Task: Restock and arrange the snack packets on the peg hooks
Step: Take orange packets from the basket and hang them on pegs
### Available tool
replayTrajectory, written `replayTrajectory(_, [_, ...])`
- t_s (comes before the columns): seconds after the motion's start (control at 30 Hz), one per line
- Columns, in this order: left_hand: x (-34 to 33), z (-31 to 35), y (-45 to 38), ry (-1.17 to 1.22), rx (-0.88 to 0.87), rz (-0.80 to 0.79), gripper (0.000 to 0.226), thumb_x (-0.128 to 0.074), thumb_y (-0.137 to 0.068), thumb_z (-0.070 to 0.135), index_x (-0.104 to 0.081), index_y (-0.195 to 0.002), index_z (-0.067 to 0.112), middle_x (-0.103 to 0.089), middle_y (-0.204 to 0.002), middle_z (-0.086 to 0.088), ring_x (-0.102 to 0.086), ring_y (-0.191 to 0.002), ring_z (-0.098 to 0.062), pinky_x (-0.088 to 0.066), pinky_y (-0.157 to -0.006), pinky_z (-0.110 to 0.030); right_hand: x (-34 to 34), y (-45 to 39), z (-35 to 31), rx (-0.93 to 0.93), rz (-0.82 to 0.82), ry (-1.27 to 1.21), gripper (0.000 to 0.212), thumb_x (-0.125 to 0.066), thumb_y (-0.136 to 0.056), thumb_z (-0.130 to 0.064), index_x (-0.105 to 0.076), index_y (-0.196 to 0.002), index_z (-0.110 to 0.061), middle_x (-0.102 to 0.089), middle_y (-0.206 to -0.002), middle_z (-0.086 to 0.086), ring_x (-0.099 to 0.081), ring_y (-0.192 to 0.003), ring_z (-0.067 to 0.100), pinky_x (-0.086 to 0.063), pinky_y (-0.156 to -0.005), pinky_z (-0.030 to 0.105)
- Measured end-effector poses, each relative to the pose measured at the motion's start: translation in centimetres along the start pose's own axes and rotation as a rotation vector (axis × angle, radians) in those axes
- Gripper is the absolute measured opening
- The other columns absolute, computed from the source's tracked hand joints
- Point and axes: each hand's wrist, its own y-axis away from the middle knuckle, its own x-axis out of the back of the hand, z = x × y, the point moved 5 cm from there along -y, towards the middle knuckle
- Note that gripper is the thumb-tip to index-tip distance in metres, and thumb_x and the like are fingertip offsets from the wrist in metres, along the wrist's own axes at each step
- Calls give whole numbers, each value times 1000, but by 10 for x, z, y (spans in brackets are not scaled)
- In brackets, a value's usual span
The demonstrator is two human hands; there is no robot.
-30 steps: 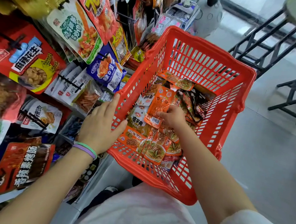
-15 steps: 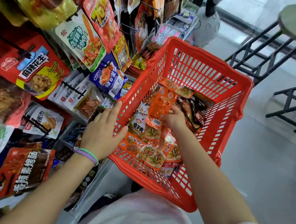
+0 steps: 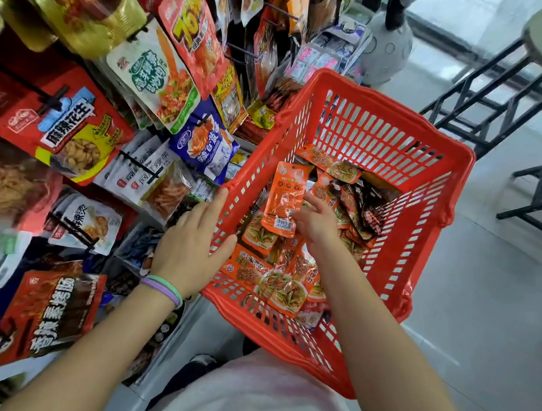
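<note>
We are at the pick-up step: stock is being drawn from the red basket (image 3: 435, 155) before it goes onto the display. Our left hand (image 3: 191, 247) lies flat against the basket's near-left wall, fingers straight, steadying it and holding nothing. Our right hand (image 3: 314, 223) is inside the basket and pinches an orange packet (image 3: 283, 200), raised upright above the loose pile of snack packets (image 3: 276, 272) on the basket floor; the exact finger placement behind the packet is hidden. The two hands are apart, on either side of the basket wall. The peg hooks (image 3: 49, 101) stand to the left, already carrying hanging packets. We judge that the next move calls for lifting the packet clear of the rim, carrying it left to a matching hook, and aligning the hang hole at its top edge with the hook tip.
</note>
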Motion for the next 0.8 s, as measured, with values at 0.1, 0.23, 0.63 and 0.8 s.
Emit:
replayTrajectory(0.1, [12,6,0,91,17,53,76,-37,-95,59,-31,-159,20,-40,-151,-11,-38,-137,-30,-44,-106,-50,1,21,-18,70,-79,-88,47,-58,-89,19,-59,-129,-7,-64,-93,3,-64,-79,19,-54,-94,51])
replayTrajectory(0.23, [47,37,-14,273,4,244,51,-59,-96,45,-60,-135,13,-57,-128,-5,-52,-115,-18,-45,-99,-36,-4,48,-36,139,-314,-184,54,-63,-87,16,-57,-134,-8,-69,-117,19,-71,-96,25,-56,-94,41])
replayTrajectory(0.63, [-20,56,-59,942,374,-188,11,-71,-95,17,-70,-99,27,-76,-104,2,-73,-101,-22,-56,-98,-51,48,48,-44,283,82,188,30,-67,-95,-13,-66,-126,-11,-67,-114,4,-65,-94,16,-54,-68,16])
replayTrajectory(0.8, [-60,59,-81,997,476,-216,21,-68,-96,9,-66,-110,25,-74,-115,-5,-70,-107,-27,-53,-101,-53,45,-19,-43,321,172,464,59,-70,-94,-35,-50,-143,-10,-53,-143,7,-52,-129,24,-44,-103,35])
